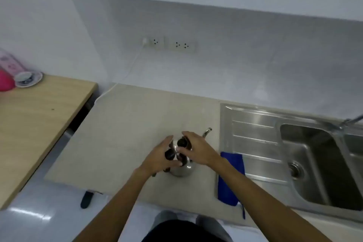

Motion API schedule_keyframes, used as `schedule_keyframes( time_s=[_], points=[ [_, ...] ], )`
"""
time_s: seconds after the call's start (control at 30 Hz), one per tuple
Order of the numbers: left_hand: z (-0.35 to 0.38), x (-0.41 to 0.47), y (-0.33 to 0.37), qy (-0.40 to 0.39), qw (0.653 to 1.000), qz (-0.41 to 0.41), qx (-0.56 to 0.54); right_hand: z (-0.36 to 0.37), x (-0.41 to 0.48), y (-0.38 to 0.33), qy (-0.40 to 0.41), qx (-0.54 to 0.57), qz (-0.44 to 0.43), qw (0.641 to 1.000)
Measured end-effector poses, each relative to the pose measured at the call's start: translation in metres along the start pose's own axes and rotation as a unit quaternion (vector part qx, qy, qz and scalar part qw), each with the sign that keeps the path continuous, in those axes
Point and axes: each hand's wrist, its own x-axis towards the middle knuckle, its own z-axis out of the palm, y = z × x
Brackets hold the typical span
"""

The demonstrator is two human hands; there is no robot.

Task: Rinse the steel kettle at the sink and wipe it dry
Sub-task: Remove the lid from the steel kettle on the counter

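Steel kettle (pixel 182 170) upright on the beige counter (pixel 125 127), well short of the sink (pixel 255 139), with its curved spout (pixel 207 131) turned towards the basin. The left hand (pixel 157 156) and right hand (pixel 197 151) meet over the kettle's top. Each grip is closed on one of the dark fittings there, fingers above and thumb below. Blur hides whether these are the lid knob or parts of the handle.

Progress, as judged from the layout: the task stands at its outset. The kettle has not reached the basin, no water is seen running from the faucet (pixel 351 121), and no wetness can be made out on the kettle. The blue cloth (pixel 228 184) lies untouched, draped over the counter's front edge just beside the sink's draining board. Carrying, rinsing and wiping all remain.

Appearance of the kettle: a small rounded body of polished metal with bright highlights along its lower curve. The upper half is mostly covered by the hands. The thin spout rises clear of the fingers on the far right side.
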Motion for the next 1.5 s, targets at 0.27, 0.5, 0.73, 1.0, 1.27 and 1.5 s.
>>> schedule_keyframes(
  time_s=[0.27, 0.5, 0.73, 1.0, 1.27, 1.5],
  points=[
    [0.023, 0.001, -0.002, 0.054, 0.998, -0.015, -0.038, 0.015, 0.010, 0.007, 0.048, 0.036, 0.031, 0.998],
    [0.049, -0.006, 0.007, 0.147, 0.987, 0.008, -0.061, 0.023, 0.023, 0.011, 0.087, 0.045, 0.021, 0.995],
    [0.042, 0.000, 0.001, 0.118, 0.990, 0.031, -0.067, 0.029, 0.031, 0.018, 0.119, 0.033, -0.020, 0.992],
    [0.025, 0.016, -0.012, 0.058, 0.993, 0.071, -0.076, 0.042, 0.034, 0.021, 0.178, 0.031, 0.031, 0.983],
    [0.023, 0.016, -0.010, 0.059, 0.993, 0.069, -0.070, 0.045, 0.039, 0.026, 0.187, 0.011, 0.020, 0.982],
    [0.023, 0.018, -0.012, 0.060, 0.995, 0.076, -0.019, 0.041, 0.041, 0.025, 0.201, 0.001, -0.007, 0.980]
  ],
)
